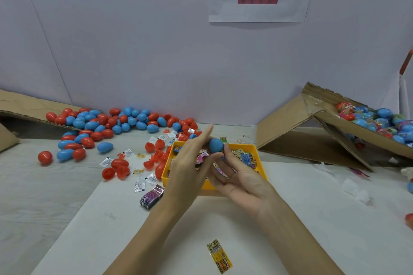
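Blue egg, over tray: right hand pinches it, left hand flat-fingered alongside. Advice: steady grip, sleeve slid on squarely (film likely snags).

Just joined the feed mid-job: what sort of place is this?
Probably a toy-packing bench: a heap of red and blue plastic eggs, a yellow plastic tray of printed film sleeves, a cardboard box of wrapped eggs.

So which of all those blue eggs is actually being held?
The blue egg over the yellow tray, between the left hand and right hand. The rest lie loose on the table or in the cardboard box.
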`<move>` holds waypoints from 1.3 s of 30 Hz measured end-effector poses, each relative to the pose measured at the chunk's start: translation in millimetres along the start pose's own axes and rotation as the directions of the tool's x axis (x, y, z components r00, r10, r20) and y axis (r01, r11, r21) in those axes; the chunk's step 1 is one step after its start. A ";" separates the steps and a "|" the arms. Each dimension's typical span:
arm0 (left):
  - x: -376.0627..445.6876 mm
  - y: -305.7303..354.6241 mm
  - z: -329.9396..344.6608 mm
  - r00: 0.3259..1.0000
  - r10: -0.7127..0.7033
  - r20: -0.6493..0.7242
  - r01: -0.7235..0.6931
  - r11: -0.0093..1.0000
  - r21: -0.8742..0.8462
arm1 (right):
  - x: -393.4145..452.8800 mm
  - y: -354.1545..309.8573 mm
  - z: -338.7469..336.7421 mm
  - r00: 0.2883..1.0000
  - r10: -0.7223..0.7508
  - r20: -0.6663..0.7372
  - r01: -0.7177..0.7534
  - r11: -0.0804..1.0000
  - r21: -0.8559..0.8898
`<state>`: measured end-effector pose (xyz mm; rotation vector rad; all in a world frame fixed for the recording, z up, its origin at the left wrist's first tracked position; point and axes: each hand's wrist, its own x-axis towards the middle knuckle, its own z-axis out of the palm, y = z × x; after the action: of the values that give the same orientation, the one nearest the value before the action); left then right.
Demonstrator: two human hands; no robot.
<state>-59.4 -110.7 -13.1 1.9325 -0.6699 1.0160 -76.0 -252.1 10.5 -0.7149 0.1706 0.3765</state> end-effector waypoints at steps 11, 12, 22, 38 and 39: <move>-1.3 -9.9 -2.3 1.000 -0.010 0.002 0.010 0.998 -0.056 | -2.3 1.9 2.1 0.999 0.014 -0.031 -0.013 0.999 0.034; -1.7 -10.1 -1.8 1.000 -0.014 0.000 0.014 0.998 -0.065 | -2.2 2.0 1.8 0.999 0.016 -0.032 -0.014 0.999 0.036; -2.9 -9.4 -0.5 1.000 -0.012 -0.007 0.011 0.995 -0.102 | 1.0 -0.6 -1.8 0.999 0.015 -0.037 -0.014 1.000 0.009; -4.6 -9.0 2.5 1.000 -0.014 -0.017 0.012 0.994 -0.106 | 0.7 4.5 -1.3 0.985 -0.172 0.002 0.171 0.978 -0.116; -4.7 -8.5 3.3 1.000 -0.009 -0.014 0.007 0.995 -0.096 | 0.8 5.2 -1.1 0.983 -0.183 -0.002 0.181 0.977 -0.109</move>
<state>-54.2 -108.8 -21.8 1.8409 -0.6901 0.9747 -77.4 -249.0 6.3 -0.8334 0.0955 0.2073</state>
